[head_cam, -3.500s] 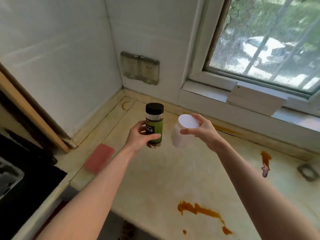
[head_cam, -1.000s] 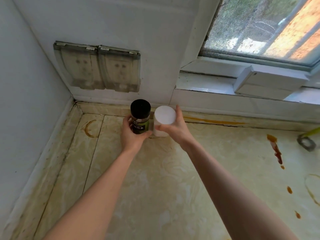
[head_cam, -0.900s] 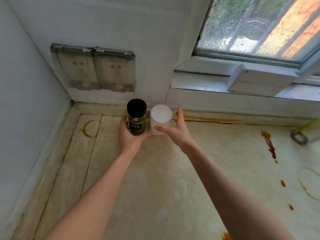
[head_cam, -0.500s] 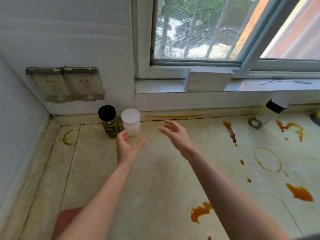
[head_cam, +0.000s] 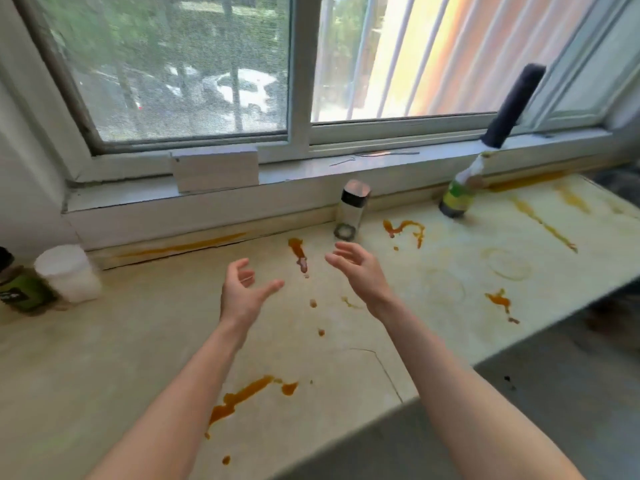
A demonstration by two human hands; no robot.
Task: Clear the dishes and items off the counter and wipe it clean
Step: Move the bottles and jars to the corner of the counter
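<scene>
My left hand point(head_cam: 244, 292) and my right hand point(head_cam: 358, 270) hover over the middle of the stained counter point(head_cam: 145, 344), both empty with loosely spread fingers. At the far left stand a black-capped green-labelled jar point(head_cam: 19, 289) and a white jar point(head_cam: 67, 273), side by side against the back ledge. Ahead of my right hand stands a clear shaker point(head_cam: 349, 211) with a dark, shiny top. A green-labelled bottle point(head_cam: 460, 194) with a long dark top leans at the back right. Orange sauce stains point(head_cam: 242, 396) are spread over the counter.
A white block point(head_cam: 214, 169) sits on the window sill behind the counter. The window runs along the whole back. The counter's front edge runs diagonally at the lower right, with grey floor point(head_cam: 536, 410) below it.
Both hands have let go of the two jars, which now stand at the far left. My view has swung right, and my hands have moved to the counter's middle.
</scene>
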